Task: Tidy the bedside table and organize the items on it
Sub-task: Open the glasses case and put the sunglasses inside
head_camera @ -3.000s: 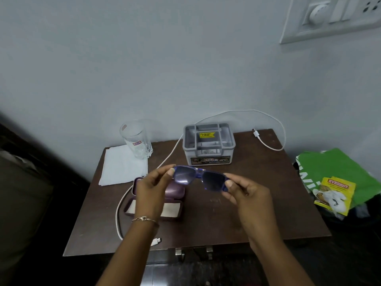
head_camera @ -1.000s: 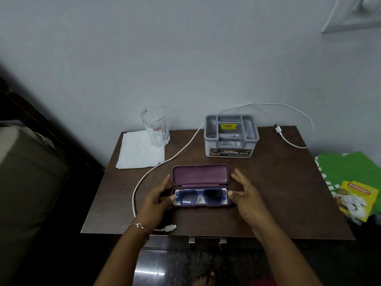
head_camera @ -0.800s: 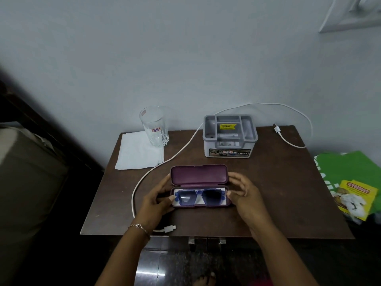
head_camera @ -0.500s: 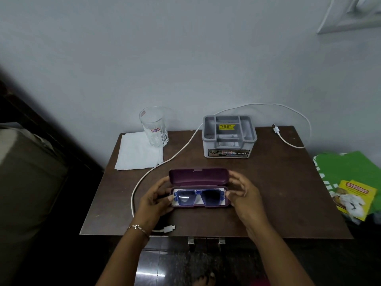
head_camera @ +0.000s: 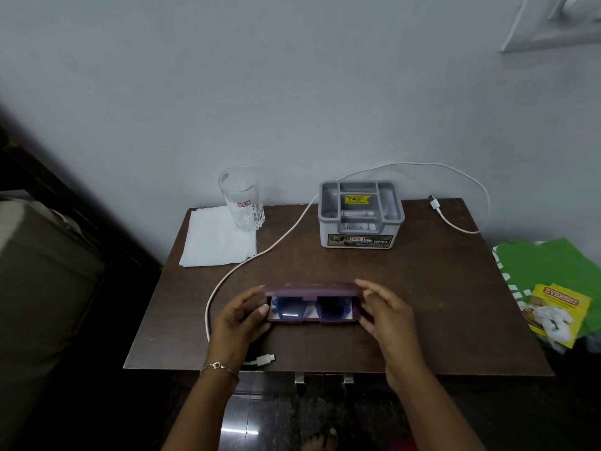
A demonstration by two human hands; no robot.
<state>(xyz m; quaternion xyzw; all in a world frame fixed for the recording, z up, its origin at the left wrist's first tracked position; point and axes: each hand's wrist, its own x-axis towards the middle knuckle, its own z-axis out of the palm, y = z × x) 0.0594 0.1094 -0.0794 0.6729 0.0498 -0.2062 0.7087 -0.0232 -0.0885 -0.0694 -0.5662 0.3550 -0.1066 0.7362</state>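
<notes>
Dark wooden bench [head_camera: 422, 288], front centre: purple case [head_camera: 313, 302] half-closed over blue sunglasses [head_camera: 309, 310]. Left hand [head_camera: 242, 315], right hand [head_camera: 387, 315] grip its ends. Press lid evenly; keep fingertips clear of seam.

Off to the right of the table a green bag [head_camera: 549, 265] lies slumped low against the wall, and a yellow packet [head_camera: 556, 312] marked EVEREST rests on its near edge. High on the pale grey wall [head_camera: 260, 92], in the upper right corner, sits a white switch plate [head_camera: 559, 24], partly cut off. On the left a dark bed frame [head_camera: 74, 216] edges a brownish mattress [head_camera: 42, 281]. Glossy dark floor [head_camera: 276, 424] shows below
</notes>
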